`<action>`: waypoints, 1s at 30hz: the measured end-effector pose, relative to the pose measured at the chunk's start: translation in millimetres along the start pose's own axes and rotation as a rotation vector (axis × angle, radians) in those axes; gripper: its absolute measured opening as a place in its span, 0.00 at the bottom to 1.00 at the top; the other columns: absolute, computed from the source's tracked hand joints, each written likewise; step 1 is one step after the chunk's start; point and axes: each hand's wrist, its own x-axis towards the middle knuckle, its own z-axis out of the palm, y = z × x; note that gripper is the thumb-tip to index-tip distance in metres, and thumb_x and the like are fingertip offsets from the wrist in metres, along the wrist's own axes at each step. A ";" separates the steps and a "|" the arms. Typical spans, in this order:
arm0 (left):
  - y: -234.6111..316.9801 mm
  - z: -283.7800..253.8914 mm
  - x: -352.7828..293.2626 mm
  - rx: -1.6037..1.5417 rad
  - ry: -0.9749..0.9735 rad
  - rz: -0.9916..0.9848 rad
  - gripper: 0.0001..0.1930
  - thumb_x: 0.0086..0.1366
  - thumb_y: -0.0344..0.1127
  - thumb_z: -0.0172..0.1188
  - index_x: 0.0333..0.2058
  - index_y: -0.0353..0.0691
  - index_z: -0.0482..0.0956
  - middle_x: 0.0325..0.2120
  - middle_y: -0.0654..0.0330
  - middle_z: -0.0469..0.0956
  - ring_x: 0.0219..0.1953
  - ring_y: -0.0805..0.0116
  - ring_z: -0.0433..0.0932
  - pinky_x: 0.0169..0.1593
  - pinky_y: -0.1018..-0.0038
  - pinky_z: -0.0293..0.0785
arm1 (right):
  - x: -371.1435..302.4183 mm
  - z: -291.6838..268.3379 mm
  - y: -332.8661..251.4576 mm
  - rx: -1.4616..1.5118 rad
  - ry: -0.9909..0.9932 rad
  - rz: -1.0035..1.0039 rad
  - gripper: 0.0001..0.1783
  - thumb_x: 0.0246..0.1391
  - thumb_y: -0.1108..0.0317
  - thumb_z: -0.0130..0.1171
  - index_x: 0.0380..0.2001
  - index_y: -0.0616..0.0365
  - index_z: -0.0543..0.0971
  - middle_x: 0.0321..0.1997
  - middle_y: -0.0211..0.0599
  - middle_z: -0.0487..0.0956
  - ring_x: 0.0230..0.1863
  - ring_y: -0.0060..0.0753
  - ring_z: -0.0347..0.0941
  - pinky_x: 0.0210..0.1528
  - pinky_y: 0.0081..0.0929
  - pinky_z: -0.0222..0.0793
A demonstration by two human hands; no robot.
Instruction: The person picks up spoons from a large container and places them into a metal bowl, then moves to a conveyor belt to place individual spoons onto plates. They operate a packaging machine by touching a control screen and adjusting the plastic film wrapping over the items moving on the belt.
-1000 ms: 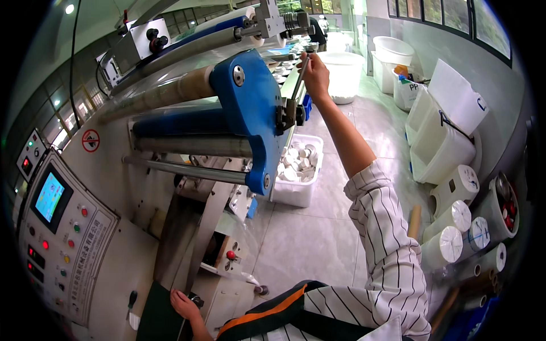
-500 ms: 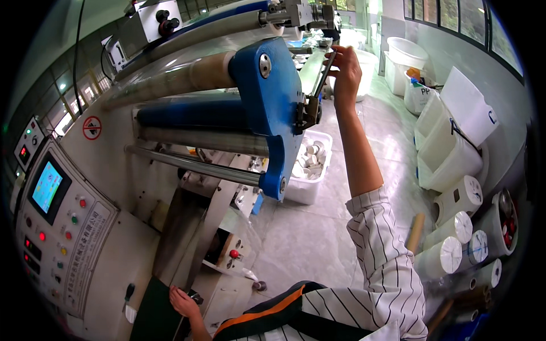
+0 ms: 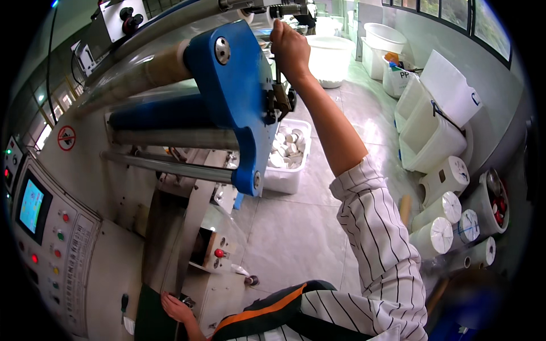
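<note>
High on the machine's right side, my right hand is closed around the upper end of a thin dark lever. The lever's lower end joins a metal bracket on the blue end plate. Beside that plate run a film-wrapped roll, a blue roller and bare metal bars. Low down, my left hand lies with fingers stretched out on the machine's edge, next to a dark green surface. It holds nothing that I can see.
To the left is a control panel with a screen and buttons. A screwdriver rests near the green surface. Behind the lever, a white bin holds round white pieces. White tubs, wrapped rolls and an open box line the right wall.
My right hand has swung the lever leftward, from leaning right to nearly upright. The whole view has shifted a little. My left hand stays at the machine's edge.
</note>
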 end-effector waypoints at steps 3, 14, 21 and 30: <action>-7.0 -0.8 -3.3 0.007 0.001 -0.021 0.15 0.66 0.34 0.39 0.36 0.29 0.71 0.39 0.47 0.72 0.44 0.50 0.69 0.48 0.62 0.64 | -27.3 -24.8 -29.7 0.347 0.075 -0.463 0.21 0.59 0.56 0.40 0.18 0.54 0.71 0.13 0.37 0.71 0.15 0.39 0.69 0.18 0.30 0.63; -15.2 5.0 -2.8 0.014 0.032 0.039 0.16 0.66 0.37 0.40 0.39 0.30 0.72 0.42 0.48 0.72 0.46 0.51 0.69 0.50 0.63 0.64 | -235.6 -111.9 -84.4 0.598 -0.077 -0.053 0.23 0.45 0.82 0.51 0.48 0.63 0.67 0.50 0.49 0.70 0.52 0.50 0.65 0.55 0.36 0.58; -8.0 5.8 -4.8 -0.089 0.031 0.110 0.16 0.66 0.38 0.39 0.39 0.32 0.71 0.43 0.49 0.72 0.47 0.52 0.69 0.51 0.64 0.63 | -394.3 -168.0 -96.0 0.770 -1.010 0.127 0.10 0.50 0.71 0.52 0.38 0.56 0.73 0.32 0.42 0.75 0.31 0.44 0.72 0.32 0.32 0.68; -8.8 5.5 0.2 -0.017 0.034 0.036 0.15 0.66 0.37 0.39 0.38 0.31 0.71 0.42 0.47 0.72 0.45 0.51 0.69 0.51 0.63 0.63 | -473.9 -245.4 -98.3 0.707 -1.654 0.134 0.11 0.54 0.63 0.50 0.39 0.54 0.74 0.33 0.45 0.77 0.33 0.49 0.73 0.36 0.36 0.69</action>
